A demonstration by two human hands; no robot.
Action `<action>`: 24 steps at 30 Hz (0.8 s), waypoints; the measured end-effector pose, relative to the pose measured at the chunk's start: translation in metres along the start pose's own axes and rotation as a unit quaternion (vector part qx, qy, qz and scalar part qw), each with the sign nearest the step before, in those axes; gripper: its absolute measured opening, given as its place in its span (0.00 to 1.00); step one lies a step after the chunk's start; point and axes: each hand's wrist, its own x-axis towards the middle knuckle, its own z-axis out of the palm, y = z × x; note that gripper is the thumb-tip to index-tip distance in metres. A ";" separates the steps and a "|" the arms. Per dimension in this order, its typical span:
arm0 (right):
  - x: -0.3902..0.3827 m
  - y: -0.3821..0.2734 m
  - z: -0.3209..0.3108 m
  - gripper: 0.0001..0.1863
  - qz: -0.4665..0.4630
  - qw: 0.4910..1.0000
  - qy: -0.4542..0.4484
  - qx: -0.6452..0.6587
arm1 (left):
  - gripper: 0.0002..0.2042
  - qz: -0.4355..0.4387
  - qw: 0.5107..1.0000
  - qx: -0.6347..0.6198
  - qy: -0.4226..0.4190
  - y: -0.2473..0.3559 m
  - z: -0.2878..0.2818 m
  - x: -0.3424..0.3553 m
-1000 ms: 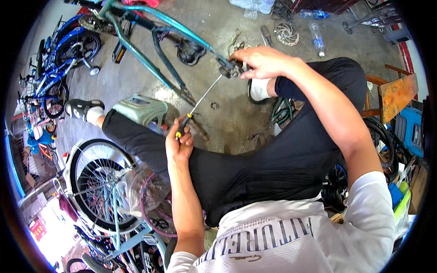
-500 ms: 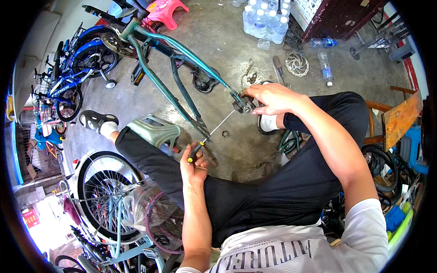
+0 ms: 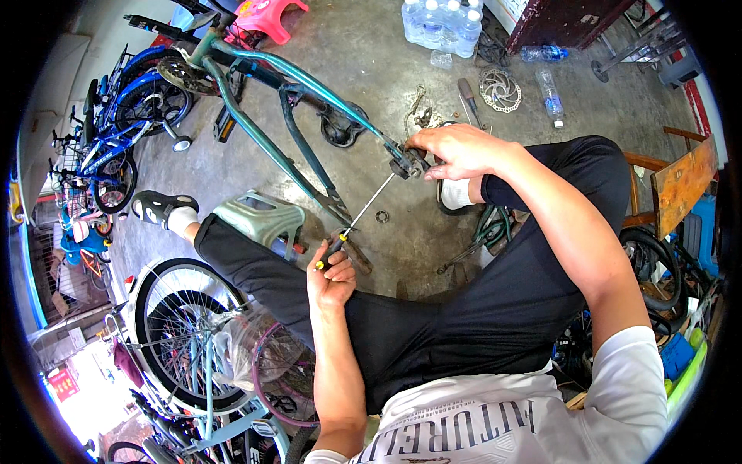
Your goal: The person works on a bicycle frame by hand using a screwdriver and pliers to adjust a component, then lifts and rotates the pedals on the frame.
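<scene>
A seated person works on a teal bike frame (image 3: 267,143) lying on a concrete floor (image 3: 371,69). The left hand (image 3: 331,280) is closed around the handle of a long screwdriver (image 3: 357,220), whose tip meets a small dark part (image 3: 407,165) at the frame's end. The right hand (image 3: 456,149) is curled over that part, apparently pinching it. A green stool (image 3: 259,219) sits beside the left leg, and a brake disc (image 3: 500,90) lies beyond.

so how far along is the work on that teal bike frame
Already off: the teal frame lies wheel-less on the floor, with a disc rotor and a chain loose beside it. In hand: the left hand drives a screwdriver into a small black part at the frame end, which the right hand steadies. That part remains attached.
</scene>
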 end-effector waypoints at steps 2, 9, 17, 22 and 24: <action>0.000 0.002 0.002 0.33 -0.003 1.000 0.004 0.002 | 0.20 -0.032 0.999 -0.014 -0.003 0.002 0.002 -0.002; 0.000 0.003 0.003 0.33 -0.031 0.999 0.017 0.002 | 0.14 -0.032 0.999 -0.028 -0.018 0.005 -0.006 -0.002; 0.004 0.003 0.020 0.27 -0.103 0.974 0.137 -0.146 | 0.17 -0.013 1.000 -0.008 -0.024 0.006 -0.006 0.000; 0.007 0.006 0.037 0.23 -0.114 0.937 0.222 -0.242 | 0.17 -0.013 0.999 -0.012 -0.036 0.003 -0.005 0.001; 0.006 0.007 0.037 0.23 -0.111 0.931 0.227 -0.263 | 0.18 -0.013 0.999 -0.011 -0.038 0.002 -0.004 0.000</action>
